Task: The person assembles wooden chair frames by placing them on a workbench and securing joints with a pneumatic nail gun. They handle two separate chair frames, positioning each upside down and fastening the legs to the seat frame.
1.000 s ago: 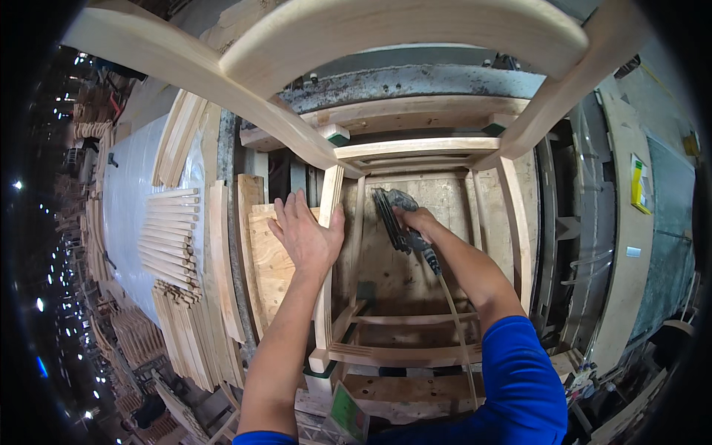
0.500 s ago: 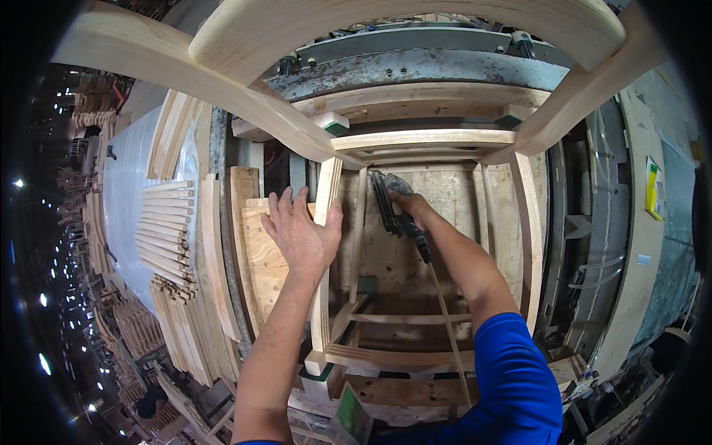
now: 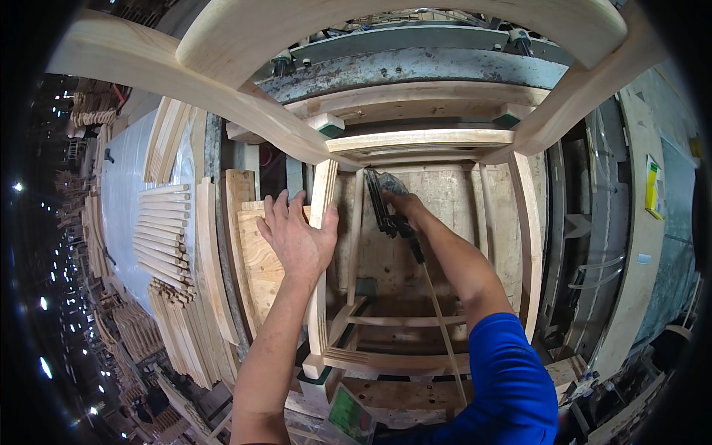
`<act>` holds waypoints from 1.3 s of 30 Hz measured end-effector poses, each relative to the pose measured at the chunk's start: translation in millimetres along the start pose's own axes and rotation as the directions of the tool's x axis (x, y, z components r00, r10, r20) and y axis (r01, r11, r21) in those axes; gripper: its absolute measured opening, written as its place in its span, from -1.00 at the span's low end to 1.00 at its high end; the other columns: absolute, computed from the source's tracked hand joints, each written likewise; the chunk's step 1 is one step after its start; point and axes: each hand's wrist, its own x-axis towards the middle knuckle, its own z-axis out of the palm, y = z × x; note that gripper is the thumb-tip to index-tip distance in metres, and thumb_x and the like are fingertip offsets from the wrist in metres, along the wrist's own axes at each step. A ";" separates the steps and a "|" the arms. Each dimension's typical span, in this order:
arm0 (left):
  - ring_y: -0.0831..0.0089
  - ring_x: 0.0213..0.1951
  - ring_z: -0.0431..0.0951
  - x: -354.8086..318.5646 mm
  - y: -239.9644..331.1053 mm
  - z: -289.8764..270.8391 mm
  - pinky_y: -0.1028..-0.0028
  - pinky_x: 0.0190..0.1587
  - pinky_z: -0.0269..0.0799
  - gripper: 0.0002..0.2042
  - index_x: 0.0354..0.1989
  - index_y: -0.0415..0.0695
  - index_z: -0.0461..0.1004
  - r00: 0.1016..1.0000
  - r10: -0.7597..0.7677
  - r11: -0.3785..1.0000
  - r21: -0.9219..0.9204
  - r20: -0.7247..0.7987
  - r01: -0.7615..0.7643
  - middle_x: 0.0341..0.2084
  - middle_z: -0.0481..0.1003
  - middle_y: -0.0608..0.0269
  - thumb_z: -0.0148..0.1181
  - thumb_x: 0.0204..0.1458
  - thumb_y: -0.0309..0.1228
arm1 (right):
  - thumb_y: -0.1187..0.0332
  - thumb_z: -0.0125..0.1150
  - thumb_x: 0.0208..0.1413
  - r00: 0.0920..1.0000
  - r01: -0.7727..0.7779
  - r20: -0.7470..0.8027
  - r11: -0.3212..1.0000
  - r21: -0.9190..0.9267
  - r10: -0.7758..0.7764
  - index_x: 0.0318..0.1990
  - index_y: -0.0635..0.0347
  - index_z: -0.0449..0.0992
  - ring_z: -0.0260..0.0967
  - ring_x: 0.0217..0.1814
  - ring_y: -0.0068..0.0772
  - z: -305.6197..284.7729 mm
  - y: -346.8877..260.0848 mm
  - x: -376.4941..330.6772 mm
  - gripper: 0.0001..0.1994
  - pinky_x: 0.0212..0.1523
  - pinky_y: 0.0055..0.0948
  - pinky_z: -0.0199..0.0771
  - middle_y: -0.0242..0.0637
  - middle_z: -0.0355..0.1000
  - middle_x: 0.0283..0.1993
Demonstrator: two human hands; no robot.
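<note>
A pale wooden chair frame [image 3: 525,230] lies in front of me, its curved back [image 3: 400,24] rising toward me at the top of the view. My left hand [image 3: 297,241] rests across the left side rail [image 3: 320,297], fingers spread past its outer side and thumb on the rail. Inside the frame, my right hand [image 3: 404,206] grips a black air nail gun [image 3: 382,211]. The gun's nose is close to the far left inner corner, but whether it touches the wood is hidden. A thin air hose [image 3: 443,326] trails from its handle toward me.
Left of the frame, wooden slats [image 3: 162,230] are stacked beside longer strips [image 3: 182,334]. Green-padded blocks [image 3: 320,384] support the frame. A metal beam [image 3: 415,68] crosses behind it. A machine rail with clear tubing [image 3: 601,267] runs along the right.
The view has shifted slightly. Both hands keep nearly the same places on the rail and nail gun, and the gun stays by the far left corner.
</note>
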 end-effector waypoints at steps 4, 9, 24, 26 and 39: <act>-0.11 0.46 0.07 3.9 4.2 -1.3 -0.17 0.48 -0.22 -0.34 0.20 -0.26 0.46 1.000 0.017 1.000 -0.008 0.002 -0.017 0.31 0.30 -0.13 0.25 0.09 0.03 | -0.25 0.37 0.10 1.000 0.019 -0.010 1.000 -0.001 -0.019 -0.01 0.46 0.63 0.55 -0.37 -0.23 -6.7 0.4 11.3 -0.25 -0.35 -0.26 0.52 -0.01 0.58 -0.32; -0.10 0.46 0.08 9.7 9.9 -3.3 -0.16 0.48 -0.23 -0.35 0.20 -0.26 0.47 0.999 0.042 0.999 -0.018 0.001 -0.042 0.31 0.30 -0.13 0.25 0.10 0.03 | -0.16 0.32 0.18 0.999 0.016 -0.033 0.998 0.055 -0.014 0.00 0.43 0.61 0.57 -0.38 -0.22 -14.6 1.0 14.7 -0.33 -0.40 -0.18 0.54 -0.04 0.57 -0.35; -0.08 0.46 0.08 3.7 3.4 0.0 -0.21 0.48 -0.21 -0.37 0.19 -0.20 0.49 1.000 0.008 1.000 -0.022 -0.011 -0.009 0.32 0.31 -0.07 0.25 0.09 0.03 | -0.24 0.12 0.20 0.968 -0.241 0.252 0.309 0.920 0.005 -0.28 0.06 0.46 0.44 -0.51 -0.18 -85.9 70.8 -36.0 -0.51 -0.47 -0.14 0.55 -0.18 0.44 -0.48; -0.08 0.46 0.08 4.1 3.9 -0.3 -0.20 0.48 -0.21 -0.38 0.19 -0.20 0.49 1.000 -0.004 1.000 -0.022 -0.001 0.004 0.32 0.31 -0.08 0.25 0.08 0.03 | -0.24 0.21 0.15 0.976 -0.209 0.217 0.289 0.934 0.006 -0.29 0.06 0.45 0.44 -0.51 -0.17 -102.5 61.0 -41.0 -0.50 -0.46 -0.13 0.54 -0.18 0.43 -0.48; -0.06 0.48 0.04 4.7 2.5 0.1 -0.22 0.50 -0.29 -0.37 0.17 -0.21 0.50 1.000 -0.014 0.998 -0.055 0.002 0.014 0.30 0.31 -0.07 0.26 0.03 0.02 | -0.25 0.36 0.04 0.980 -0.199 0.196 0.169 0.965 0.032 -0.31 0.06 0.43 0.42 -0.53 -0.18 -112.1 55.8 -51.4 -0.47 -0.49 -0.15 0.51 -0.19 0.39 -0.47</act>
